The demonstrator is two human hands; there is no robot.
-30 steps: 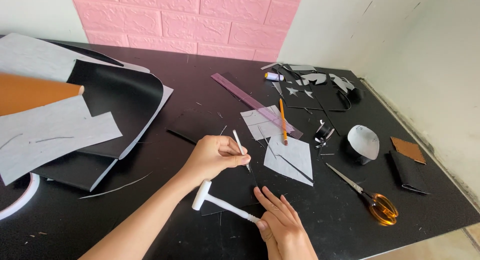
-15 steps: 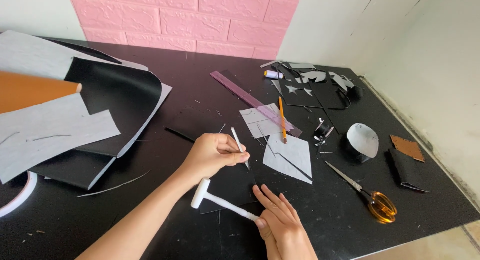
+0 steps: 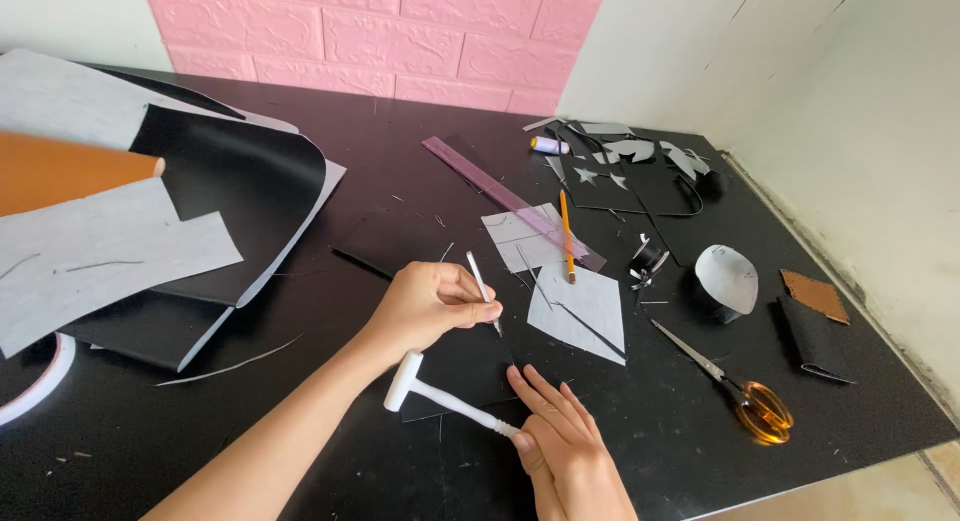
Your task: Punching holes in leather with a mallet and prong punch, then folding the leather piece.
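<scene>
The left hand pinches a thin white marking pen with its fingers closed, the tip on the black piece lying on the worktop. The right hand, at 5 o'clock from it, grips the white hammer by the handle. The pen could slip and mark wrongly, I think, since the hammer partly lies on the piece.

Slim white pen tilted upright; small white mallet lying flat.
</scene>
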